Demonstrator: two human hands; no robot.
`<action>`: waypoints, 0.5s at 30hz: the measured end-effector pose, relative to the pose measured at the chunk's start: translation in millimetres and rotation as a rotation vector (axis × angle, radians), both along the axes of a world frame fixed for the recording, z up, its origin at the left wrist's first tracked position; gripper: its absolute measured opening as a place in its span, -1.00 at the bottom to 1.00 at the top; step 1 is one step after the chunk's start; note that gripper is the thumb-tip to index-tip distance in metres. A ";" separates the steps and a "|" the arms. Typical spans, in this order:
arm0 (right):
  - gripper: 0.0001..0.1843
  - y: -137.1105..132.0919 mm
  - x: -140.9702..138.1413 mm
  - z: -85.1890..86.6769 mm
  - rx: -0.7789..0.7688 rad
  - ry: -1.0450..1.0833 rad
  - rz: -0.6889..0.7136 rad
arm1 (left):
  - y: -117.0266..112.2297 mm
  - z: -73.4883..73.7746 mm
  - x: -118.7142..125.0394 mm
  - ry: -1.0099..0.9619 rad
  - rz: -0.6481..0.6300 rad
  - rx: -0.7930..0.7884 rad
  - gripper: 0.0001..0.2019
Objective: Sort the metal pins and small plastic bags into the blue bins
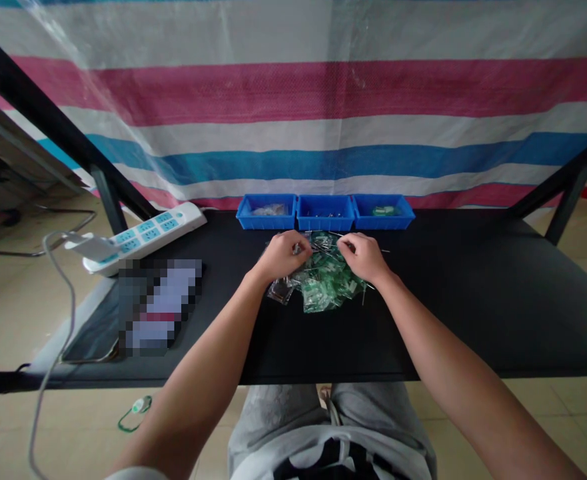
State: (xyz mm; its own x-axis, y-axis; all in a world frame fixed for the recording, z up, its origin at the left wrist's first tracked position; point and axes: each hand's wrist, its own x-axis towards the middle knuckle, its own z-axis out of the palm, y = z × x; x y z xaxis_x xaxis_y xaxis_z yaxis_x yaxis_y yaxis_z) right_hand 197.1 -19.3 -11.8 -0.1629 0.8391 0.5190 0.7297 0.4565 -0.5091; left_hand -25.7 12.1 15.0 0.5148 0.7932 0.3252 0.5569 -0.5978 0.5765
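A pile of small clear and green plastic packets point(326, 283) lies on the black tabletop point(473, 300), with several thin metal rods point(326, 245) among them. At the pile's left edge, my left hand point(286, 255) is closed, fingers curled in; what it pinches is too small to tell. My right hand point(366, 257) is closed at the right edge, thumb and fingers together near thin rod ends. Whether it grips a rod is unclear. A darker clear packet point(281, 291) lies just below my left hand.
Behind the pile stand three blue bins: the left bin point(266, 220) with clear packets, the middle bin point(324, 223) with small dark pieces, the right bin point(383, 220) with a green packet. A white power strip point(143, 237), a cable point(70, 313) and a pixelated phone-like object point(166, 303) are on the left.
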 end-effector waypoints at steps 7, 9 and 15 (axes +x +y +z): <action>-0.78 -9.1 -1.1 14.1 -0.065 -0.008 0.115 | -12.6 7.0 1.9 0.306 -0.090 0.071 -0.86; -0.77 -11.3 2.5 18.7 -0.138 -0.003 0.129 | -14.8 5.5 3.6 0.339 -0.105 0.087 -0.86; -0.83 -10.2 28.5 25.2 -0.329 -0.003 0.088 | -13.9 -3.1 9.4 0.391 -0.129 0.098 -0.86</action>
State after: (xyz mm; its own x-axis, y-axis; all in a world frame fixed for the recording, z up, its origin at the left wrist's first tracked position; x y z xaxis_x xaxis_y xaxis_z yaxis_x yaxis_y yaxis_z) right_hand 225.6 -29.6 13.4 -0.2430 0.9441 0.2226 0.6962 0.3296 -0.6377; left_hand -16.3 -1.8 11.9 0.7072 0.6893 0.1570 0.6396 -0.7184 0.2735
